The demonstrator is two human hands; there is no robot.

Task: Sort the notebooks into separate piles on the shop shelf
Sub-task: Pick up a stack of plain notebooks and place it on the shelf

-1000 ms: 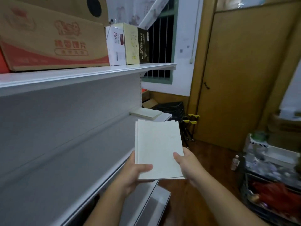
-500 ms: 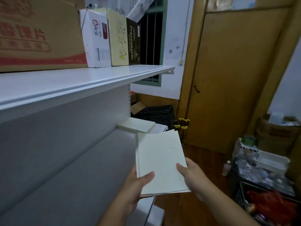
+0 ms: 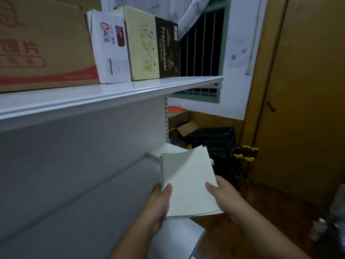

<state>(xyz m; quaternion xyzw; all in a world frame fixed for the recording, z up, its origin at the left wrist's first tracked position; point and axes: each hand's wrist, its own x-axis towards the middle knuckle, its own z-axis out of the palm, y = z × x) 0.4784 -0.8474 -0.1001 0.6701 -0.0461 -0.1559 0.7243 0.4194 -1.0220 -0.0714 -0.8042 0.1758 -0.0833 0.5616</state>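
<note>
Both my hands hold a thin stack of pale cream notebooks [image 3: 188, 184] above the grey shop shelf [image 3: 104, 202]. My left hand [image 3: 158, 204] grips the stack's lower left corner, thumb on top. My right hand [image 3: 222, 195] holds the lower right edge, and the top cover's far corner curls up a little. A small pile of cream notebooks [image 3: 161, 151] lies flat at the far end of the shelf against the back panel, partly hidden behind the held stack.
The upper white shelf [image 3: 112, 92] carries a brown carton [image 3: 43, 47], a white box [image 3: 110, 49] and a yellow-and-black box [image 3: 151, 47]. Beyond the shelf end stand a black crate [image 3: 212, 141] and open cardboard boxes. A wooden door [image 3: 302, 109] is on the right.
The view has moved closer to the far end of the shelf. The held stack now sits nearer the pile of notebooks, and its top cover corner has lifted.
</note>
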